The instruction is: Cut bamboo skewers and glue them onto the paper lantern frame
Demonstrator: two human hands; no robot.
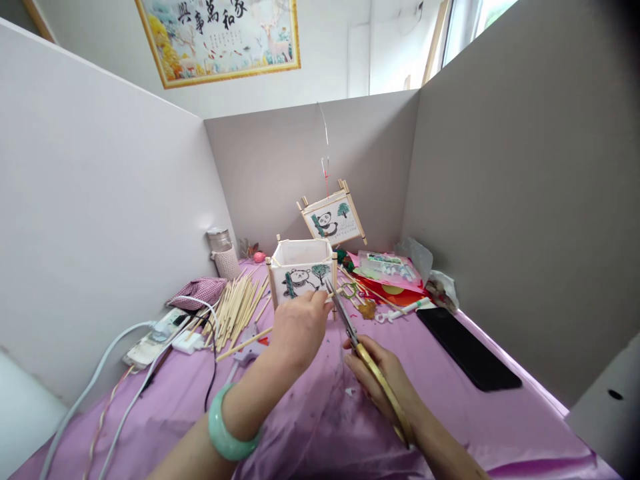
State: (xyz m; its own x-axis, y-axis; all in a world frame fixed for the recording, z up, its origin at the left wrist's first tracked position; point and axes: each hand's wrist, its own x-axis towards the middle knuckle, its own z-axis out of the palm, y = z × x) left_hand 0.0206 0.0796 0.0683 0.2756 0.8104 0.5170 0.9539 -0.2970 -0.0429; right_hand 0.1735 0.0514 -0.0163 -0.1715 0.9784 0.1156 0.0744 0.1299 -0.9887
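Observation:
My left hand (303, 327), wearing a green bangle (223, 423), is closed in a pinch in front of a paper lantern (301, 255). The short tip of a thin wooden stick (336, 292) pokes out from its fingers; the rest is hidden. My right hand (383, 377) grips scissors (369, 360) with gold handles, their blades pointing up beside that stick tip. The lantern stands upright, open-topped, with a stick frame and a panda and tree drawn on its front. Whether my left fingers touch the lantern I cannot tell.
A second panda lantern (334, 219) hangs tilted behind. Many loose sticks (239, 303), a glue gun (250, 350), a power strip (155, 339) with cables and a bottle (223, 253) lie left. A black phone (467, 347) and a plastic box (390, 267) are right. Grey panels (310, 153) enclose the table.

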